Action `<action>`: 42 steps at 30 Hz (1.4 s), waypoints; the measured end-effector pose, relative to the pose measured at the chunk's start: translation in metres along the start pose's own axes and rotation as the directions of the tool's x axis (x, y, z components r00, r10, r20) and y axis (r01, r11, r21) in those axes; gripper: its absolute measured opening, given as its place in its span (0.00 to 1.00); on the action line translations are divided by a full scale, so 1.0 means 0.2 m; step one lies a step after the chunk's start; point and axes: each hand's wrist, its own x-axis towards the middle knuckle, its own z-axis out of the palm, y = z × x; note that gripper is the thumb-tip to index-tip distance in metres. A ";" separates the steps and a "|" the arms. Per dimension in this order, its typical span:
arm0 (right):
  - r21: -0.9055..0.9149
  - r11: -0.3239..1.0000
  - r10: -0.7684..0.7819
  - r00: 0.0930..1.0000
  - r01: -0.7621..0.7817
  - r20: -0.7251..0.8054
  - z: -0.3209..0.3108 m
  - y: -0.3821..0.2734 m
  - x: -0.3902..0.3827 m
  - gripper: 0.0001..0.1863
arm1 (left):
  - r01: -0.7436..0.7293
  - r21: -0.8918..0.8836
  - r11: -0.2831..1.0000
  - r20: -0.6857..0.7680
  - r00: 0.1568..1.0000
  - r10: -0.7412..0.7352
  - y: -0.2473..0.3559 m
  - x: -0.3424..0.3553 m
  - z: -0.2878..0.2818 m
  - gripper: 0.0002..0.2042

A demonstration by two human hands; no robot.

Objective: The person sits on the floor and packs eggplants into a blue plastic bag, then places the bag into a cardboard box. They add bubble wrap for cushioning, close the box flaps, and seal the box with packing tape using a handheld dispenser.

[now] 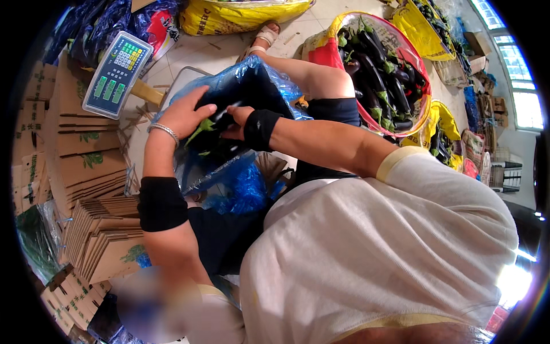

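A box lined with blue plastic film (189,86) stands in front of me, with dark purple eggplants (213,140) in its shadowed inside. Over the box's left side reaches my left hand (184,116), its thumb and fingers apart, next to an eggplant's green stem. My right hand (239,122) is inside the box, fingers curled about a dark, glossy eggplant, whose outline is mostly lost in shadow. More blue film (243,186) hangs crumpled on the near side. To the right, a large round basket (425,94) with a red and yellow lining holds many eggplants.
A scale display (117,74) stands on a post at the left, beside the box. Folded cardboard (103,235) is stacked along the left. Yellow sacks (243,16) lie at the far side, and more yellow bags of produce (440,135) stand at the right.
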 end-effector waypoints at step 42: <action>-0.753 -0.123 -0.789 0.396 0.647 0.469 -1.24 -1.42 -0.28 0.24 | 0.057 -0.029 0.998 -0.241 0.969 -0.062 0.17 -0.06 -0.05 0.25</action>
